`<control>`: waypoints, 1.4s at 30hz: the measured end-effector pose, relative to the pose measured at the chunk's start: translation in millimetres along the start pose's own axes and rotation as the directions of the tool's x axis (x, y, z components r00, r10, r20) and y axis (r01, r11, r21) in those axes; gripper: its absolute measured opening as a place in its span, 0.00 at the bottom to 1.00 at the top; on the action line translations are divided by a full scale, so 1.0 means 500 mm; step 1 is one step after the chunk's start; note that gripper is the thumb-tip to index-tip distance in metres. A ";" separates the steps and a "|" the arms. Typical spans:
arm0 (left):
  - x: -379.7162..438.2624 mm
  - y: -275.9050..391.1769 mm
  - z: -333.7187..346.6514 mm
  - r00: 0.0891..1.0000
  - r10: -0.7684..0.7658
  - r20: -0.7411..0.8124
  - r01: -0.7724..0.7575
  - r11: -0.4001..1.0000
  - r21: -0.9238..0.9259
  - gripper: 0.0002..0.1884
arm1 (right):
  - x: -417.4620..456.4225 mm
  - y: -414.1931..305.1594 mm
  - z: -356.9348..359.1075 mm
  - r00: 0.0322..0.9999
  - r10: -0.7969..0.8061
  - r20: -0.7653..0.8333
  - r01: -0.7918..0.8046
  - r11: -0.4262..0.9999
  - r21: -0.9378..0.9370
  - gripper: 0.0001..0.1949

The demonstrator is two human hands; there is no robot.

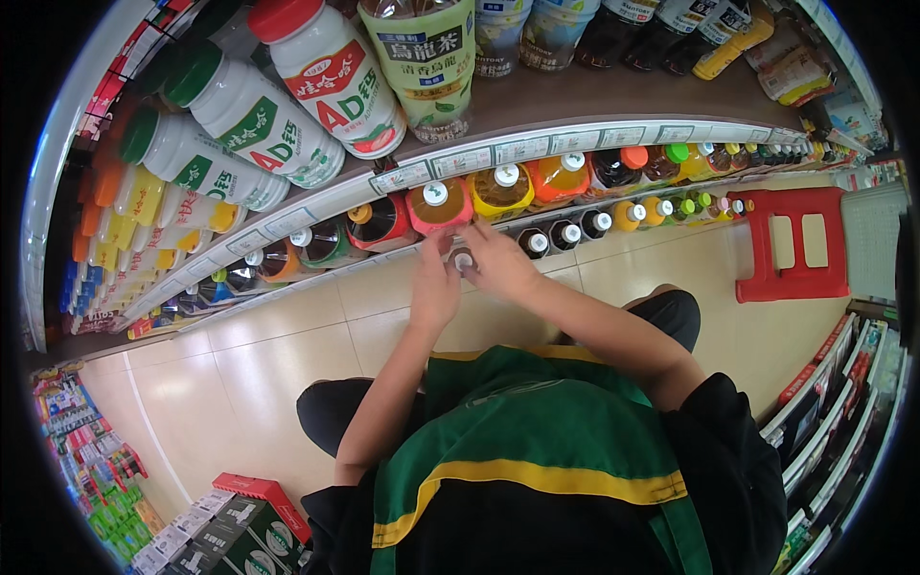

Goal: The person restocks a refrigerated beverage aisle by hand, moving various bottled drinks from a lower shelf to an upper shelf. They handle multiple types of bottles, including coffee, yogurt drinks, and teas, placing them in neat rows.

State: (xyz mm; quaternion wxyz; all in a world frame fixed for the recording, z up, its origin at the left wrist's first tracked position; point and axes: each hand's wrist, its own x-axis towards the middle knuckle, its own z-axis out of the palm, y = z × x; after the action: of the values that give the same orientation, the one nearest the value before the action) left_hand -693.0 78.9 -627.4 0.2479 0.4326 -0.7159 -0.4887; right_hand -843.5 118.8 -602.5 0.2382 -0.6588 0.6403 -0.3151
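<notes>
My left hand (436,284) and my right hand (502,264) are close together at the front edge of a drink shelf. Their fingertips almost meet just below a bottle with a white cap and red label (438,203). Between the palms shows the pale cap of a small dark bottle (462,260). Whether my fingers grip this bottle or only surround it cannot be told. To the right of the red-labelled bottle stands one with a yellow label (501,190), and to its left a dark bottle with an orange cap (377,221).
Large white bottles (338,79) and a green-labelled tea bottle (424,65) stand on the shelf above, behind a price strip (517,149). A red plastic stool (794,280) is at the right. Stacked cartons (237,535) sit on the tiled floor (280,359) at lower left.
</notes>
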 end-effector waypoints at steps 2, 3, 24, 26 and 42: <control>-0.006 -0.025 0.006 0.991 -0.098 0.091 0.089 0.992 0.095 0.34 | -0.010 0.027 0.040 0.982 0.068 0.176 -0.051 0.994 -0.098 0.22; -0.012 -0.057 0.012 0.991 -0.104 0.087 0.090 0.985 0.150 0.35 | -0.014 0.044 0.066 0.959 0.105 0.263 -0.067 0.986 -0.151 0.22; -0.005 0.100 0.010 0.997 0.051 0.055 -0.040 0.981 -0.188 0.46 | 0.049 -0.104 -0.274 0.997 0.048 -0.053 -0.023 0.920 0.392 0.18; 0.003 0.127 0.019 0.995 0.095 0.035 -0.084 0.969 -0.230 0.44 | 0.051 -0.112 -0.298 0.993 0.092 -0.068 -0.048 0.873 0.485 0.19; 0.076 0.344 0.007 0.889 0.455 -0.055 -0.453 0.890 0.055 0.44 | -0.017 -0.084 -0.306 0.927 -0.033 -0.373 0.201 0.883 0.423 0.32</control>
State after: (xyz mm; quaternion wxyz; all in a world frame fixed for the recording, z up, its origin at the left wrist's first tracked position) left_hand -779.6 73.5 -474.2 0.3702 0.2742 -0.7982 -0.3881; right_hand -924.4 143.8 -468.1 0.2461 -0.5548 0.5396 -0.5835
